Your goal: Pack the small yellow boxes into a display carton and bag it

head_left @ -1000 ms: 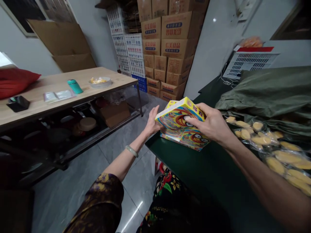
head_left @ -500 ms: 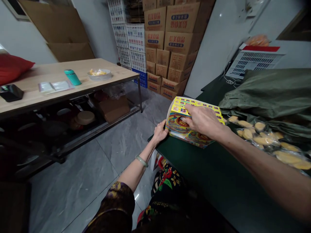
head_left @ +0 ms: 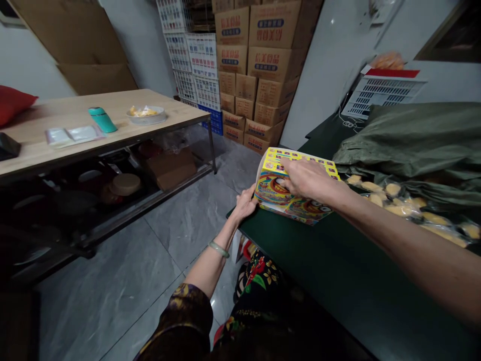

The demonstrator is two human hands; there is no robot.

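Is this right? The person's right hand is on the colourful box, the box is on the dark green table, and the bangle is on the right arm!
Not quite: the bangle is on the left arm, as the head view shows. The right hand is on the colourful box, on the dark green table.

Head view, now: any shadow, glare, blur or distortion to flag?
Head view: heavy shadow under the wooden table and at bottom centre; small glint on the floor tiles. Also head view: right hand, printed box and wrapped yellow pieces look slightly soft; stacked cartons lean, likely lens distortion or camera tilt.
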